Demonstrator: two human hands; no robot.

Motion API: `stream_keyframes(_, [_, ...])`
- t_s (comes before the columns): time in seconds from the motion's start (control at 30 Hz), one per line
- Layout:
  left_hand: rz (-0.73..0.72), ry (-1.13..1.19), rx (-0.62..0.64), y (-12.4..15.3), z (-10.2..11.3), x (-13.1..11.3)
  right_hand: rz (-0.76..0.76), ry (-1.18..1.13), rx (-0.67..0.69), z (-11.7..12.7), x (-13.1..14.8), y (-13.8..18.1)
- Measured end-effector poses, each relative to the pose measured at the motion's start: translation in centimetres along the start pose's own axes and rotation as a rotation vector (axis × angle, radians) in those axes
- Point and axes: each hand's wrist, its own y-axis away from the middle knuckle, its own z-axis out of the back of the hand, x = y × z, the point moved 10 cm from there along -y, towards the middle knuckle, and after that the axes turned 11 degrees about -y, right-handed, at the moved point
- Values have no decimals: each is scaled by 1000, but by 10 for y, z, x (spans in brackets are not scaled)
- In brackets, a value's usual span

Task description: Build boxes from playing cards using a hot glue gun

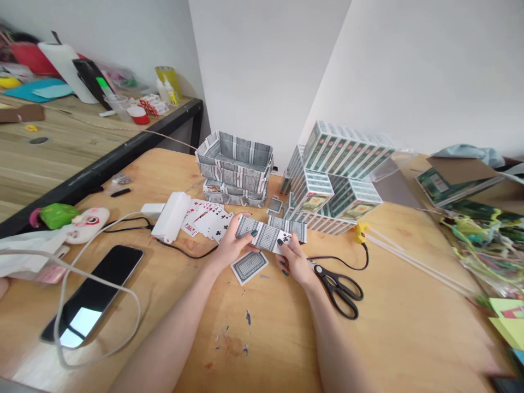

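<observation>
Both hands hold a strip of joined playing cards (270, 233), patterned backs up, just above the wooden table (409, 305). My left hand (234, 245) pinches the strip's left end. My right hand (293, 260) grips its right part, thumb on a card showing clubs. A single card (249, 266) lies face down under the hands. Fanned face-up cards (207, 218) lie to the left of the strip.
Black scissors (339, 286) lie right of my right hand. A woven card box (234, 158) and stacked card packs (335, 180) stand behind. A phone (94, 297), white charger (170, 217) with cables, and a pink toy (85, 222) lie left. Craft clutter (483, 240) fills the right edge.
</observation>
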Motion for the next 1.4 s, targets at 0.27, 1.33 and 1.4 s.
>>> stream_keyframes(0.27, [-22, -44, -7, 0, -1, -4, 26, -66, 10, -1, -3, -1])
stream_keyframes(1.33, [-11, 78, -99, 3, -7, 3, -375, -512, 214, -43, -33, 6])
stream_keyframes(1.4, [-11, 86, -99, 3, -7, 2, -328, -546, 145, -40, -31, 4])
